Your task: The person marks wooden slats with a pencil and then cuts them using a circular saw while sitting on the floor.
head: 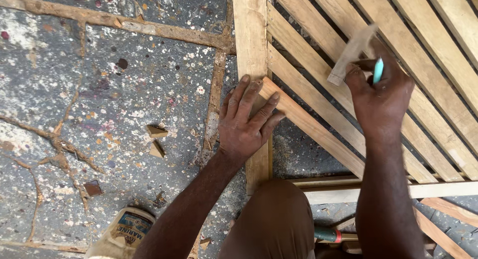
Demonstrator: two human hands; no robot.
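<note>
- Left hand [246, 120] lies flat, fingers spread wide, palm down on the joint where a diagonal slat [318, 127] meets the upright frame rail [250, 40]; nothing is clasped, the hand only presses. Judged purpose: pinning the slat's end against the rail so it cannot shift.
- Right hand [381, 97] is raised over the slats, closed around a small wooden block [351, 55] and a light-blue pen-like tool [378, 70] together. Block sticks out up and to the left of the fingers, blurred; tool's tip shows between fingers. Both seem kept in one hand so the other stays free for bracing.
- Wooden lattice frame [423, 64] lies flat on the floor, parallel diagonal slats with gaps between, a horizontal rail [398, 190] along its near side.
- Paint-speckled stone floor [99, 89] to the left carries two small triangular wood offcuts [156, 139], well apart from the hands.
- Glue tub [124, 231] stands at the lower edge, beside the left forearm.
- Red-and-green tool handle [327, 234] lies near the knee [274, 219]; its kind cannot be told.
</note>
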